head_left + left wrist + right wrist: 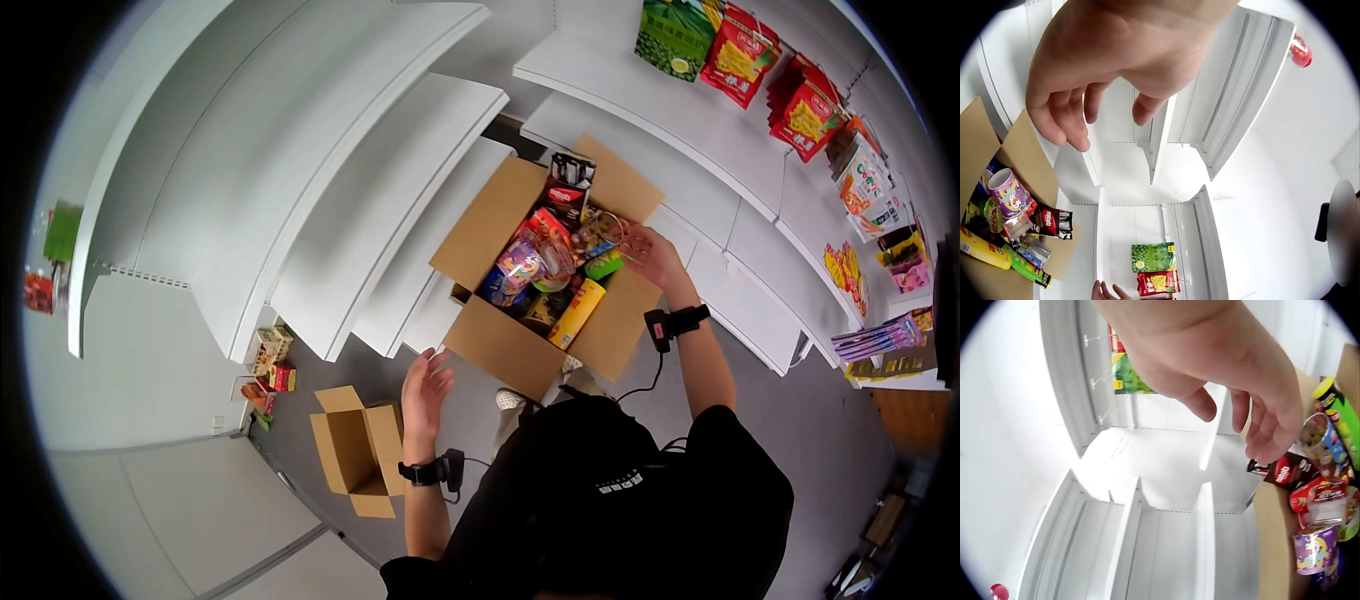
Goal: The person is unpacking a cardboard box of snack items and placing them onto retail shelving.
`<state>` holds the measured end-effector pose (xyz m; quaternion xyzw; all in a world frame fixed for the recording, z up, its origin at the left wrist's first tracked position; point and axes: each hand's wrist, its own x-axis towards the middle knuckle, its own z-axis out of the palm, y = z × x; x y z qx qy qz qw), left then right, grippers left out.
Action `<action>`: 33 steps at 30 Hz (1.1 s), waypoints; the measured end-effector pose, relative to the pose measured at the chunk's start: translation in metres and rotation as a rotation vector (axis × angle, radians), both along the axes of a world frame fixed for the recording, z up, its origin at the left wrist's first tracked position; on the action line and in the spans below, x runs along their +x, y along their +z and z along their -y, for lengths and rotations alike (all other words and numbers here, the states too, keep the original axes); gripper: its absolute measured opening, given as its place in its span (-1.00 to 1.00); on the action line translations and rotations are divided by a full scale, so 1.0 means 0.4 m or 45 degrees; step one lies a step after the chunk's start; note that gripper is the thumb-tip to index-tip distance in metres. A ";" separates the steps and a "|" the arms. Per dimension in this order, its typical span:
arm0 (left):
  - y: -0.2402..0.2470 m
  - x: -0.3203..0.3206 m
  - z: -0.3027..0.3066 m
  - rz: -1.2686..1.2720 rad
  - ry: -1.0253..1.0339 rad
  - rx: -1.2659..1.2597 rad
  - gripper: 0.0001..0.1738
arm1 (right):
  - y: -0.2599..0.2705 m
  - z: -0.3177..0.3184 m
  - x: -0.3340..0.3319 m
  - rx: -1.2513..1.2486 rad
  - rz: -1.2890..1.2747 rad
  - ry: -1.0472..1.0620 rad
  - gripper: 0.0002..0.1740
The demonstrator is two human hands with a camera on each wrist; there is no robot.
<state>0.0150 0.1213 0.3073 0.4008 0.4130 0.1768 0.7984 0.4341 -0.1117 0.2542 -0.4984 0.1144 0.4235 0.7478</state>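
Observation:
An open cardboard box [487, 225] full of packaged snacks stands in front of me. Inside it are a yellow canister [577, 313], a green canister [1342, 419], a purple cup [1009, 192], a dark red packet [568, 190] and a clear tub [600, 232]. My right hand [652, 260] hovers over the right side of the box, fingers loosely bent and holding nothing; its fingertips overlap the tub's edge in the head view. Off the box's near left corner, my left hand [427, 395] hangs empty with relaxed fingers, apart from the flaps.
White shelves [400, 190] rise on the left and behind the box. Green and red snack bags [741, 55] hang from the right shelving. A smaller open carton [352, 450] sits on the floor at left, with several small packages [272, 365] by the wall.

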 end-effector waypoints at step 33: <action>0.068 0.078 0.135 -0.109 0.341 0.019 -0.57 | -0.562 -0.098 0.144 -0.740 0.329 0.689 -0.66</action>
